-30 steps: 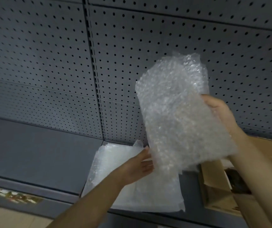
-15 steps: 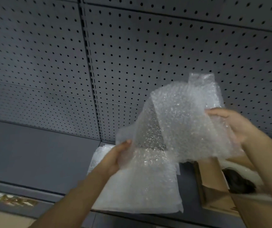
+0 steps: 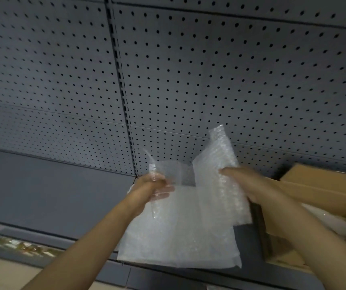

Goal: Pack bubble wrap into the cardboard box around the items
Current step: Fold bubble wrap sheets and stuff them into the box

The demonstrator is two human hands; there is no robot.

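Bubble wrap sheet [image 3: 216,164] is held up in both hands, in the air above the stack of bubble wrap [image 3: 178,231] that lies flat on the grey shelf [image 3: 52,195]. Left hand [image 3: 153,189] is closed on the sheet's left edge, fingers curled around the film. Right hand [image 3: 243,183] is pressed against the sheet's right part, palm toward it, fingers stretched along the plastic; whether the thumb pinches behind cannot be told, motion blur hides it.

Cardboard box [image 3: 318,197] is found to the right of the held sheet, beside the stack, flaps open, something pale glimpsed inside. The sheet's long axis is stood roughly upright, one corner poking up against the pegboard [image 3: 209,70]. Right hand is judged the nearer to the box, its forearm already crossing over the box's near flap; left hand is well apart from it.

A rightward and downward carry is what the packing seems to call for, right hand leading, left following, with the sheet likely needing to be crumpled or folded to fit around the items.
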